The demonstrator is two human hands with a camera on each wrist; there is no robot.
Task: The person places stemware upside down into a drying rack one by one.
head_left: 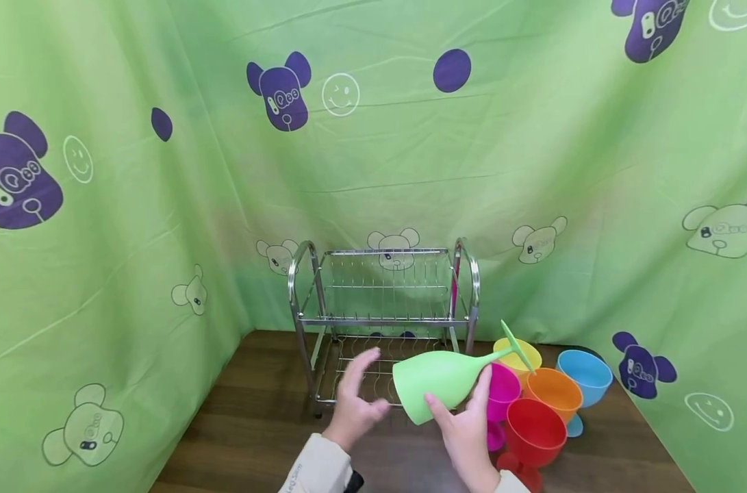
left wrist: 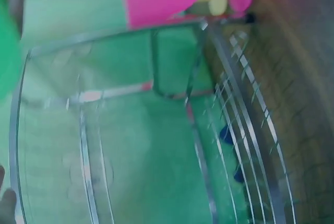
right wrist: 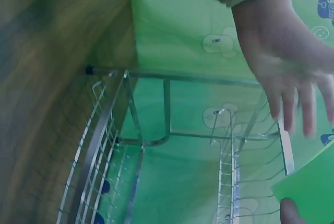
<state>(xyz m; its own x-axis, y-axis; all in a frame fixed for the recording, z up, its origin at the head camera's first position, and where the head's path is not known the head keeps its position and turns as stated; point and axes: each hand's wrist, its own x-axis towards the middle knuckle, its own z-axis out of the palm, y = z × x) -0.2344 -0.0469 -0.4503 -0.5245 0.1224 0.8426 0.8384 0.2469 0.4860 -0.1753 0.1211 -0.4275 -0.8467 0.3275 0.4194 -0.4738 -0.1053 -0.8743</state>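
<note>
A light green plastic goblet point(head_left: 437, 383) lies on its side in the air, its mouth to the left and its round foot up to the right. My right hand point(head_left: 468, 441) grips its bowl between thumb and fingers. Just left of the mouth, my left hand point(head_left: 356, 411) is raised with fingers spread, holding nothing. The right wrist view shows that left hand point(right wrist: 287, 51) apart from the green goblet point(right wrist: 313, 187). Behind both hands stands a two-tier chrome dish rack point(head_left: 385, 320), with no goblets visible on it.
Several upright goblets are grouped right of the rack: magenta point(head_left: 502, 392), red point(head_left: 536, 431), orange point(head_left: 554, 392), blue point(head_left: 585, 376) and yellow point(head_left: 524, 352). They stand on a dark wooden table point(head_left: 244, 411). Green patterned cloth point(head_left: 373, 164) encloses the back and sides.
</note>
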